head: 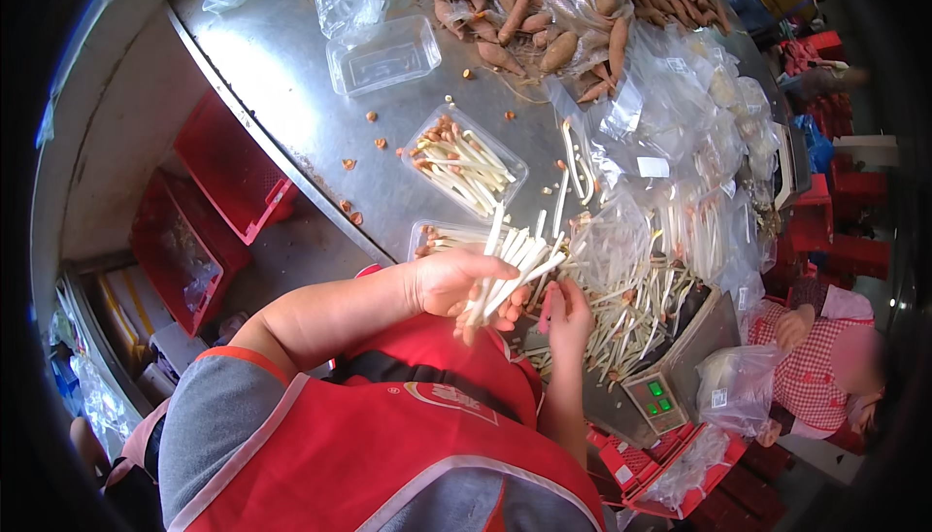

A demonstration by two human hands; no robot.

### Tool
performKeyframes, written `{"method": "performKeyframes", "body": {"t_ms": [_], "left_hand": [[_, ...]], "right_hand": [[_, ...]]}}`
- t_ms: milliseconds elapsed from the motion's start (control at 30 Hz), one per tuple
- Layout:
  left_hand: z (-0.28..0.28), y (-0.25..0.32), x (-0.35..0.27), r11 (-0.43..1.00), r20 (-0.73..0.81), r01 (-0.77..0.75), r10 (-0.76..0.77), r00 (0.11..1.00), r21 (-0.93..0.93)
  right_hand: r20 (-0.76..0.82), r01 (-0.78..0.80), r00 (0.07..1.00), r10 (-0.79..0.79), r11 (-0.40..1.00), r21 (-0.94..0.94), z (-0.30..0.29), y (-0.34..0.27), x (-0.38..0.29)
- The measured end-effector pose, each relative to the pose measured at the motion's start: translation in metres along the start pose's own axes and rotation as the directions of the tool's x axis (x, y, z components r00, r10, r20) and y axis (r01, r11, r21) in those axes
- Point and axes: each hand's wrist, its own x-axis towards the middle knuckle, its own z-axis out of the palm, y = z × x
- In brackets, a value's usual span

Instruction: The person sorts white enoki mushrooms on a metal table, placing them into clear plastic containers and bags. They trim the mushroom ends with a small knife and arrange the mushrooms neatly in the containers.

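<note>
My left hand (pixel 444 281) grips a bundle of peanut sprouts (pixel 518 259), with the white stems fanned out and the brownish kernels near the fingers. Close beside it, my right hand (pixel 569 317) holds a small pink object (pixel 545 311); most of it is hidden, so its kind is unclear. Partly behind my left hand lies a clear plastic tray (pixel 416 235) of sprouts. A second clear tray (pixel 520 177), filled with sprouts, sits farther up the steel table. To the right of my hands spreads a heap of loose sprouts (pixel 633 321).
Sweet potatoes (pixel 502 15) are piled at the table's far side. An unfilled clear tray (pixel 386 59) lies near them. Bagged produce (pixel 684 117) covers the right side. A scale (pixel 657 401) with green digits stands beside the heap. Red crates (pixel 226 168) are below left; a person (pixel 801 364) is at right.
</note>
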Motion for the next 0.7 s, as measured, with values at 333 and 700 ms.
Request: {"method": "performKeyframes", "body": {"t_ms": [333, 700], "left_hand": [[0.035, -0.003, 0.005, 0.934, -0.121, -0.109, 0.159, 0.980, 0.340], [0.011, -0.008, 0.005, 0.987, -0.016, 0.074, -0.073, 0.997, 0.142]], "right_hand": [[0.043, 0.302, 0.944, -0.328, 0.907, 0.293, 0.016, -0.106, -0.024], [0.349, -0.021, 0.923, -0.163, 0.884, 0.468, 0.008, -0.092, -0.010]]}}
